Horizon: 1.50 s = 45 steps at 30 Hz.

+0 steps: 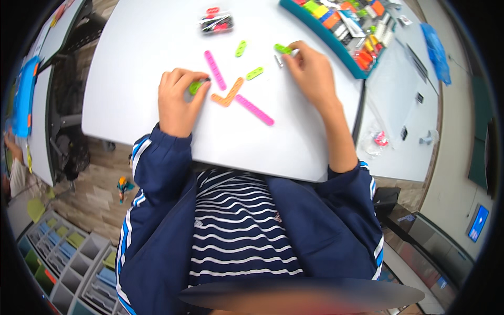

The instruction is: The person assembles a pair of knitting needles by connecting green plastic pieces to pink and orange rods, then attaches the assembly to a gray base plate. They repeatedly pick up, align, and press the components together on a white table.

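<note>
My left hand pinches a short lime-green building beam with a small black piece at its end. Farther right, my right hand has its thumb and forefinger closed on another lime-green beam. A small grey pin is just beside those fingers. Between the hands lie a pink beam, a second pink beam and an orange angled beam. Two loose short green beams, one farther back and one nearer, lie on the white table.
A clear box of red and black parts stands at the far side. The teal tray of colourful bricks sits at the far right, near the table's edge. Another table adjoins on the right, holding a blue plastic bag.
</note>
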Motion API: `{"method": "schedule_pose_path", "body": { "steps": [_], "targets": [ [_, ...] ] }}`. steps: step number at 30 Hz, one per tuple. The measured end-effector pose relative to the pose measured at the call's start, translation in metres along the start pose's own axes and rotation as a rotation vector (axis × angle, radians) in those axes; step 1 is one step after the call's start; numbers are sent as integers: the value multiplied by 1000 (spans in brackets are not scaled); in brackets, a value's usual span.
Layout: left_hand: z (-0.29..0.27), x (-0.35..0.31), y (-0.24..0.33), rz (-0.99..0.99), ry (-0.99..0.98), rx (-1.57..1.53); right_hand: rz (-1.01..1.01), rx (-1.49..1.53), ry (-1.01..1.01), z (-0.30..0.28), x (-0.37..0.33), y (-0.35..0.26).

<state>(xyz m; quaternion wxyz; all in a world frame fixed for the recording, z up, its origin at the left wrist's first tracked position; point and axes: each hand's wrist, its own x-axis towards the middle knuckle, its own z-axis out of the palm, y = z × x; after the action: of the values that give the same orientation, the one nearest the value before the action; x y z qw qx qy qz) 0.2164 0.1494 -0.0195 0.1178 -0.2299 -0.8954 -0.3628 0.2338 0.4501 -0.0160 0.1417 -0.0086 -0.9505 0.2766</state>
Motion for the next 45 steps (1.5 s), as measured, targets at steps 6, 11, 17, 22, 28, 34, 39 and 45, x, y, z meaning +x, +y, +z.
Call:
{"method": "schedule_pose_path", "body": {
  "steps": [6,11,17,22,28,34,39,45],
  "targets": [
    [5,2,4,21,6,-6,-24,31,-69,0,-1,-17],
    [6,-1,4,10,-24,-38,10,153,26,-18,3,-5],
    [4,-4,1,11,-43,-68,144,-132,560,-96,7,59],
    [4,-4,3,23,-46,-113,324,-330,372,-111,-5,106],
    [5,-6,-4,86,-8,-137,222,-265,383,-104,-3,139],
    [5,-8,-8,37,5,-152,224,-141,520,-110,-8,91],
    [4,-7,-4,92,172,-153,-27,39,185,-71,-21,4],
    [-6,-13,-4,99,159,-73,18,50,-160,-31,-29,-41]
  ]
}}
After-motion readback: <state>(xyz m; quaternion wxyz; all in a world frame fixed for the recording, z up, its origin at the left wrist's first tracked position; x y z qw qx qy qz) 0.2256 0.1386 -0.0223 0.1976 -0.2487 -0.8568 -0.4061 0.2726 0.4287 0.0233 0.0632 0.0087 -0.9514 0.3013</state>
